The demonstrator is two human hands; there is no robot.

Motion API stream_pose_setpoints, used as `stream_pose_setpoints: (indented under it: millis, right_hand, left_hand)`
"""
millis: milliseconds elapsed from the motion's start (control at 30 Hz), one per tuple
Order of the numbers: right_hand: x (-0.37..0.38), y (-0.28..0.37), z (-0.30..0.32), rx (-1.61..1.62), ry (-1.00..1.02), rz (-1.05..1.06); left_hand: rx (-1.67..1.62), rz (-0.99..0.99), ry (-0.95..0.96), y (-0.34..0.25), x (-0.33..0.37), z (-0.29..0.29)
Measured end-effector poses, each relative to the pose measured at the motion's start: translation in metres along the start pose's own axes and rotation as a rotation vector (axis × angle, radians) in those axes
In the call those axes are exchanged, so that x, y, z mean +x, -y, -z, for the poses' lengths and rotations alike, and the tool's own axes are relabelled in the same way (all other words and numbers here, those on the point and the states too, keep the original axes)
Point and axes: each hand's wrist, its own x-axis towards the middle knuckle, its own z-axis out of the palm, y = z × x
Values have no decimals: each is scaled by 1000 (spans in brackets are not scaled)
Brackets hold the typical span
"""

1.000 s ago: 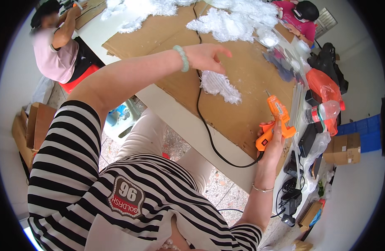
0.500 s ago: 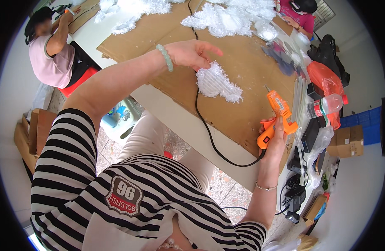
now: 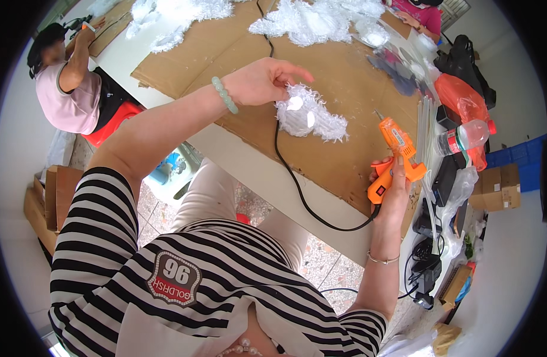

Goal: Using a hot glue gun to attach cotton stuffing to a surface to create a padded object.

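My left hand (image 3: 258, 82) reaches over the cardboard sheet (image 3: 238, 128) and pinches the upper left edge of a white shaggy fabric piece (image 3: 324, 121), its index finger pointing out past it. Two smooth, bright white round spots show on the upturned side of the piece. My right hand (image 3: 395, 184) is wrapped around the handle of an orange glue gun (image 3: 397, 138), whose nozzle points up and to the left, apart from the fabric. A black cord runs from its handle across the table edge.
More white shaggy pieces (image 3: 309, 22) lie at the far side. To the right are clear glue sticks (image 3: 425, 119), a plastic bottle (image 3: 472, 134), a red plastic bag (image 3: 458, 95) and black adapters with cables (image 3: 425, 268). Two people work at the far left and far right.
The shaggy piece has been turned so that two white round spots now show instead of its ribbed face. My left hand has shifted slightly left; the glue gun stays nearly in place.
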Motion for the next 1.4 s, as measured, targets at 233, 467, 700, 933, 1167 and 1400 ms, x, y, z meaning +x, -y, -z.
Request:
stream_pose_setpoints:
  millis: [233, 467, 700, 933, 1167, 1400]
  right_hand:
    - [-13, 2, -1, 45, 159, 171]
    - [-10, -9, -3, -85, 453, 131]
    - [-13, -8, -5, -219, 500, 102]
    - [-15, -4, -8, -263, 520, 81]
    - [-16, -4, -8, -333, 519, 37]
    - [-17, -5, -11, -415, 459, 184]
  left_hand:
    - [-276, 69, -8, 6, 0, -16]
    - [-459, 195, 88, -8, 0, -28]
    - [-315, 49, 133, -8, 2, -32]
    - [-379, 92, 105, -9, 0, -34]
    - [-398, 114, 113, -11, -1, -36]
    - [-424, 98, 146, -12, 1, -39]
